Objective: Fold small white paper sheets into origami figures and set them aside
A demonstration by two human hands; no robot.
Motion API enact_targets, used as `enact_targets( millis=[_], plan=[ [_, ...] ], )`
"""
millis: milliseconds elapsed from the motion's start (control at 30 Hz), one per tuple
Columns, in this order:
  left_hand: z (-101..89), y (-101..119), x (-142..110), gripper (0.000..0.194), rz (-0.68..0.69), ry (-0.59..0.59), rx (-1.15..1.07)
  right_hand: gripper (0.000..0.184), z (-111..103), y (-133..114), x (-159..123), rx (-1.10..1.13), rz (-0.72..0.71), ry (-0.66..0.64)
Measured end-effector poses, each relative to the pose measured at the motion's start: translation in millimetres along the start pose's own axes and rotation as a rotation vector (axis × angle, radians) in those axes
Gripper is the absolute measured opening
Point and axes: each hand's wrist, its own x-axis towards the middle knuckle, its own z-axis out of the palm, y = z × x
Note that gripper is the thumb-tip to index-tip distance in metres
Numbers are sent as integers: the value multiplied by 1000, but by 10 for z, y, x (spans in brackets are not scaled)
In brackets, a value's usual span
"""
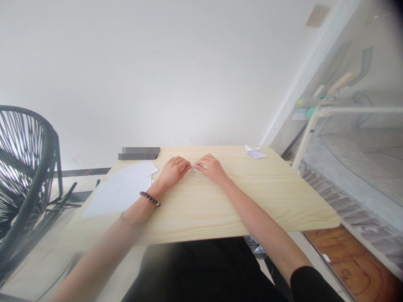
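My left hand (174, 171) and my right hand (213, 167) meet over the middle of the wooden table (201, 209). Both are closed, thumbs against fingers, pinching a small piece of folded white paper (193, 167) between them. Most of that paper is hidden by the fingers, so its shape cannot be made out. A bracelet of dark beads (150, 199) circles my left wrist. Flat white paper sheets (116, 191) lie beside and under my left forearm.
At the table's back right sits a folded paper piece (255, 152). A dark flat object (138, 156), partly blurred out, lies at the back left. A dark woven chair (47, 155) stands left of the table; a white metal frame (307, 142) rises at the right. The wall is behind.
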Motion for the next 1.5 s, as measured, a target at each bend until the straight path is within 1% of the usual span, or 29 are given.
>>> enact_targets(
  millis=[100,233,400,633,800,933,1033,1233,1367,1500],
  plan=[
    [-2,-19,-9,18,-19,8,7,17,-26,32,-11,11,41,20],
    [-13,-19,-27,18,-25,25,14,17,-39,41,-14,50,32,-9],
    [-8,-25,-36,19,-33,36,1,17,-31,8,-10,51,43,14],
    [40,-117,-41,22,22,51,-27,20,-16,30,-19,80,73,12],
    [27,-116,-45,22,29,48,-2,24,-19,39,-28,170,118,23],
    [23,-97,-40,22,17,40,3,22,-24,41,-16,117,143,53],
    [34,-94,-34,22,-7,67,7,23,-24,37,-3,61,150,74],
    [54,-115,-46,23,-38,87,20,23,-21,37,-14,89,124,35],
    [49,-120,-53,22,-25,64,14,20,-20,45,-28,106,102,-14],
    [30,-103,-43,20,-7,33,-6,17,-21,36,-33,97,93,-26]
  ],
)
